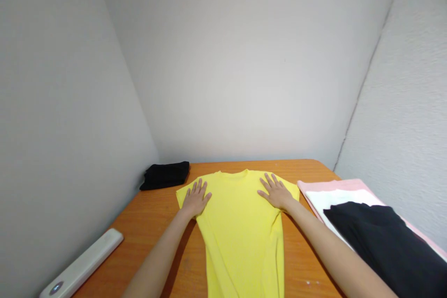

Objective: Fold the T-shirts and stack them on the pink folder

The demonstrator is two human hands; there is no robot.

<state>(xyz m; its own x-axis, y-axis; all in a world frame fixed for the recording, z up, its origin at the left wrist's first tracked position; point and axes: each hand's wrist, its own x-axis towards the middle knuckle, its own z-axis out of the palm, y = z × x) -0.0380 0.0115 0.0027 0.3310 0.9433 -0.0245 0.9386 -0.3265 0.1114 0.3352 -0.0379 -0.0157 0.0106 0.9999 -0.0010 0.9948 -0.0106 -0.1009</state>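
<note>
A yellow T-shirt (240,228) lies spread on the table, its neckline at the far side and its lower end running out of the bottom of the view. My left hand (196,200) rests flat on the shirt near the left sleeve, fingers spread. On the opposite side, my right hand (275,192) lies with its fingers apart near the right sleeve. Neither hand grips the fabric. Soft creases run down both sides of the shirt's body.
The orange-brown wooden table (150,228) meets walls around it. A folded black cloth (165,175) sits at the back left. A long white device (85,263) lies at the left edge. Black (384,247), white (335,198) and pink garments (349,184) are stacked at the right.
</note>
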